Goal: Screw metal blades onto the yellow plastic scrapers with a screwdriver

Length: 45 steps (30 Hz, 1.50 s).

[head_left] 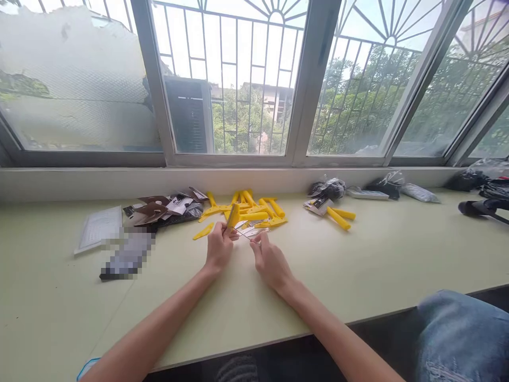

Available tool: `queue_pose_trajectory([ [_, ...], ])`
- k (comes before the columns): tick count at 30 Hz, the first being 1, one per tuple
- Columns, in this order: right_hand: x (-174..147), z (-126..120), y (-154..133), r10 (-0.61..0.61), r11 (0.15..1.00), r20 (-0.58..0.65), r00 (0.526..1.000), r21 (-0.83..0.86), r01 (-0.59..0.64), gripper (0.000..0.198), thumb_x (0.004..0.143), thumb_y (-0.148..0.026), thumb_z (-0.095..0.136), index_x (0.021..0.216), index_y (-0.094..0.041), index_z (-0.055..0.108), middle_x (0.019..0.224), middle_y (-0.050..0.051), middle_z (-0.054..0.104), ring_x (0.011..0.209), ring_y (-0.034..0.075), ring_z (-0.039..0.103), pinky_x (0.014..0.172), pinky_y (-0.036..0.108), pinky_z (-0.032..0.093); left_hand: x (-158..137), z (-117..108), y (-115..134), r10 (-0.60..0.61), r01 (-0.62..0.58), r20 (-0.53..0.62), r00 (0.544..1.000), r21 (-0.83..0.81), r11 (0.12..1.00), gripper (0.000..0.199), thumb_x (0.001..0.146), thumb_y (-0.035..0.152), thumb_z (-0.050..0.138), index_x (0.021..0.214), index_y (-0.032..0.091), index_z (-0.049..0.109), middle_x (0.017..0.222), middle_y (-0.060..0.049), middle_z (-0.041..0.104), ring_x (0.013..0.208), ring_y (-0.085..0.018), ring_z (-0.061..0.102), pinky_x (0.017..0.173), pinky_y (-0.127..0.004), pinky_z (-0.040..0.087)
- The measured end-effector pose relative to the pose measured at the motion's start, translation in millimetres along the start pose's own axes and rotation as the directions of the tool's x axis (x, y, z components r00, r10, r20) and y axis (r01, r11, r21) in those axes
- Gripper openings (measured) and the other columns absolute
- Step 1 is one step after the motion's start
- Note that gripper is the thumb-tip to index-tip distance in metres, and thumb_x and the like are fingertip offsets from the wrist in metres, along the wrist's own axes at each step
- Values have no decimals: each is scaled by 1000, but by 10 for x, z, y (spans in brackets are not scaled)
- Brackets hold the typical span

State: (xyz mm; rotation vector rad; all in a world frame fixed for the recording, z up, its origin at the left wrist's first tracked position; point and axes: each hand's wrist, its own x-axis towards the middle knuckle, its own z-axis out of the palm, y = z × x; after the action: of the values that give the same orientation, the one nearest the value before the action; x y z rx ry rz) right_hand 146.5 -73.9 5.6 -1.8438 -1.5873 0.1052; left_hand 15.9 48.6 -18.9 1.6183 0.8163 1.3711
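My left hand [219,246] is closed around a yellow plastic scraper [233,215], held tilted up with a flat edge showing. My right hand [271,260] pinches a thin metal screwdriver-like tool [243,234]; its shaft points left to the scraper, and its handle is hidden in my fingers. Whether the tip touches the scraper I cannot tell. Just behind my hands lies a pile of yellow scraper handles [248,199] with some flat metal blades [249,229] in front. A loose yellow plastic piece [203,231] rests left of my left hand.
Brown and white cardboard packaging [159,209] lies left of the pile, beside a white packet [99,228]. Two yellow handles [340,216] lie to the right, near bagged dark items [328,188]. A windowed wall borders the table's [382,265] back; a person's denim-covered knee [461,334] is at right.
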Motion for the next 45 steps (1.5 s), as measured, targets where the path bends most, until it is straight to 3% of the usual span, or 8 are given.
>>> queue_pose_trajectory([
  [5, 32, 24, 87, 32, 999, 34, 999, 5, -32, 24, 102, -36, 60, 107, -14, 67, 96, 3, 69, 80, 15, 68, 76, 34, 59, -6, -7, -10, 17, -19, 35, 999, 40, 999, 9, 93, 29, 56, 87, 22, 55, 81, -5, 73, 76, -25, 76, 73, -43, 64],
  [14, 24, 41, 82, 38, 999, 54, 998, 12, -39, 26, 103, -37, 59, 111, -14, 65, 95, 3, 69, 79, 15, 68, 74, 33, 59, -10, -16, -5, 26, -28, 38, 999, 41, 999, 13, 92, 32, 59, 87, 22, 55, 81, -5, 73, 76, -25, 76, 74, -43, 65],
  [30, 35, 60, 64, 24, 1000, -6, 1000, -12, -24, 25, 102, -37, 60, 105, -14, 67, 93, 3, 69, 79, 15, 68, 75, 34, 59, -30, 1, 58, 58, -58, 7, 998, 8, 998, 18, 94, 32, 59, 84, 23, 47, 82, -4, 71, 78, -25, 77, 78, -45, 64],
  [37, 49, 139, 17, -13, 1000, -36, 999, 25, 14, 25, 101, -35, 61, 115, -14, 65, 107, 6, 69, 92, 19, 68, 82, 38, 59, -10, 9, 139, 64, -66, -42, 997, -32, 997, 23, 95, 37, 59, 83, 24, 43, 81, -5, 72, 81, -26, 77, 81, -47, 64],
  [45, 44, 142, 53, -31, 976, 15, 999, 217, 27, 26, 102, -37, 61, 111, -14, 66, 102, 5, 69, 85, 17, 68, 77, 35, 59, -26, 19, 162, 83, -83, -4, 997, -85, 993, 22, 96, 35, 58, 84, 25, 43, 88, -6, 74, 84, -26, 78, 82, -47, 65],
])
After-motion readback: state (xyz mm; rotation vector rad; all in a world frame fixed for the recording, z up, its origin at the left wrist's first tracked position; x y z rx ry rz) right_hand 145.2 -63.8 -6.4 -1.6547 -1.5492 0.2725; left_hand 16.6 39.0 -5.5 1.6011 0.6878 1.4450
